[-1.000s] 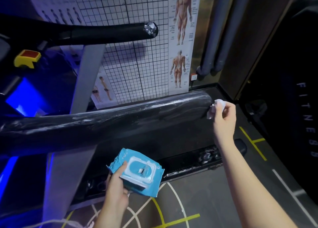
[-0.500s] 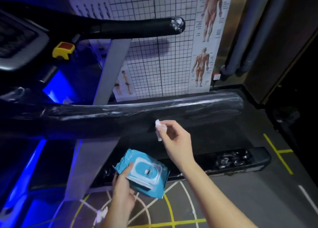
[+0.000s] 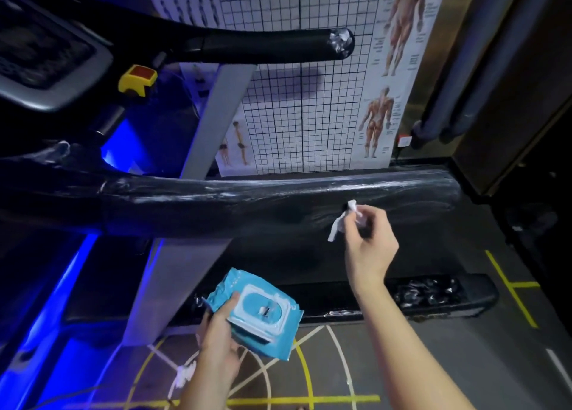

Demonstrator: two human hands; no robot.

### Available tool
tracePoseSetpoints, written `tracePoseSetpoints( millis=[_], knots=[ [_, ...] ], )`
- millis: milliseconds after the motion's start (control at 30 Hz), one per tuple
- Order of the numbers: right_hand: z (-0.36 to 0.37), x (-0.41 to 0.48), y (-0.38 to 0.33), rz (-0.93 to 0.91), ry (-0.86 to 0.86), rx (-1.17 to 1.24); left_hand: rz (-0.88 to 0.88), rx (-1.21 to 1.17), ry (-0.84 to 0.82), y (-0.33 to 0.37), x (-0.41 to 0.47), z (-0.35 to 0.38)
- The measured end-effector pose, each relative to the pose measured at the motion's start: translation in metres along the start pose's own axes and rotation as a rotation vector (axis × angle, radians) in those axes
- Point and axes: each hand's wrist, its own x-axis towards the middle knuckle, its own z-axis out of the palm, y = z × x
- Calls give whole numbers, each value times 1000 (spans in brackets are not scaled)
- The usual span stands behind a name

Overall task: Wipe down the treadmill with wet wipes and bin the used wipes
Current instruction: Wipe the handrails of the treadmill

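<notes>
Wipe [image 3: 339, 224] crumpled, pinched tight between thumb and fingertips of right hand [image 3: 370, 242], held at near side of plastic-wrapped black handrail [image 3: 247, 205] of treadmill. Left hand [image 3: 216, 338] low, fingers wrapped round blue wipes pack [image 3: 260, 313], thumb on top. Against a second ago: wipe off rail's end cap, now further inward along rail; pack grip unchanged
</notes>
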Motion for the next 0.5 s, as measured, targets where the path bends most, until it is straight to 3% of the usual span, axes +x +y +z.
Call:
tracePoseSetpoints(
  millis=[133, 233, 333, 433, 500],
  knots=[
    [-22, 28, 17, 123, 225, -56, -21, 28, -47, -2, 0, 5],
    [-38, 39, 13, 143, 283, -74, -15, 42, -44, -5, 1, 8],
    [-34, 24, -3, 32, 193, -52, -12, 51, -46, -9, 1, 11],
    [-14, -10, -11, -133, -15, -39, -17, 62, -42, -12, 0, 14],
    [-4, -32, -13, -143, -168, -24, -16, 56, -31, -13, -1, 12]
  ],
)
